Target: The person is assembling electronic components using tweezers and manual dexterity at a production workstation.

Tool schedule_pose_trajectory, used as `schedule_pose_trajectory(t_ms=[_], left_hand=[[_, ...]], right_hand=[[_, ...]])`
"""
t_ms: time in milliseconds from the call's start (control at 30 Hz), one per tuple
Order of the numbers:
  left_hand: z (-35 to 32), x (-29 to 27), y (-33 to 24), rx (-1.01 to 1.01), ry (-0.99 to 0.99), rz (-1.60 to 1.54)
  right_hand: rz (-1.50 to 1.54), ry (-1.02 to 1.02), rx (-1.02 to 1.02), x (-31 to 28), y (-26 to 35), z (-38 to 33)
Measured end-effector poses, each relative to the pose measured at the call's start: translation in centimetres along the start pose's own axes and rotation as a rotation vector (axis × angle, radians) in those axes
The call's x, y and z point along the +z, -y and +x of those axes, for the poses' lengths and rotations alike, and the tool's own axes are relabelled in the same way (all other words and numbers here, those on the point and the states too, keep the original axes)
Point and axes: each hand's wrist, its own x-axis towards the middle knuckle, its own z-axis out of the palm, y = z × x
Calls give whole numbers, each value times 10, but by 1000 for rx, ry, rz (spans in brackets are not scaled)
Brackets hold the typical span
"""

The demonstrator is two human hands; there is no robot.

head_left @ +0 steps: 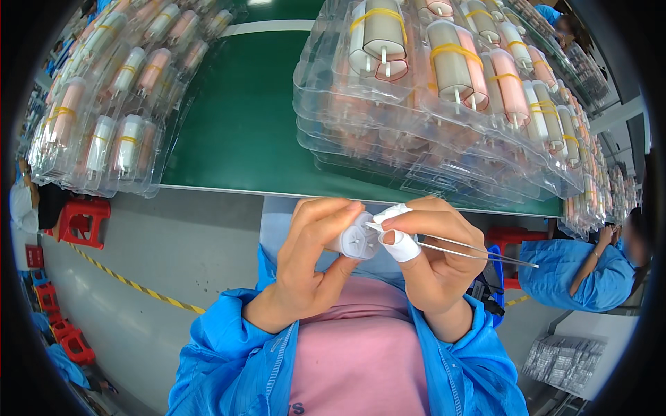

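Note:
Close in front of my chest, my left hand (pixel 306 249) grips a small whitish round part (pixel 355 241), its end face turned up with thin divisions and a small dark mark at the middle. The rest of that part is hidden by my fingers. My right hand (pixel 440 260) is closed around metal tweezers (pixel 479 254), whose long arms stick out to the right. Their tips meet the part's upper right edge, though whether they pinch anything cannot be made out. White tape (pixel 402 245) wraps the thumb and a finger of my right hand.
Beyond my hands is a green table (pixel 243 118). Stacked see-through trays (pixel 416 139) of banded white, grey and pink cylinders stand on its right; more trays (pixel 104 149) stand left. A red stool (pixel 84 220) is at left. A person in blue (pixel 576 274) sits at right.

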Motion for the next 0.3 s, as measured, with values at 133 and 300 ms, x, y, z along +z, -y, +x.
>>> schedule_pose_trajectory(t_ms=[133, 300], left_hand=[[2, 0, 2, 51, 6, 41], [7, -4, 10, 207, 54, 217]], right_hand=[[-46, 25, -19, -1, 0, 3], [-143, 99, -10, -2, 9, 12]])
